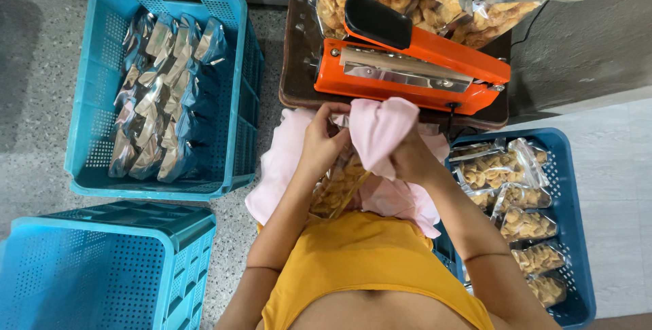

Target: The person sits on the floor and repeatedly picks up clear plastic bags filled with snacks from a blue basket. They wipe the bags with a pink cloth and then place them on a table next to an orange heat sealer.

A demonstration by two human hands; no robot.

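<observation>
Pink cloth [377, 130] bunched in my right hand [407, 157], my left hand [320, 141] pinching a clear chip bag [337, 187] on my lap. Left crate [234, 99] holds silvery pouches [159, 92]; right crate [567, 187] holds chip bags [506, 167].

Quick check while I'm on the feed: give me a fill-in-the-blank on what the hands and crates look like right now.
1. The right hand wipes with a ___ cloth.
2. The left hand pinches the top of a clear bag of ___.
3. The heat sealer on the board is ___.
4. The crate of sealed bags is ___.

Missing words: pink; chips; orange; blue
</observation>
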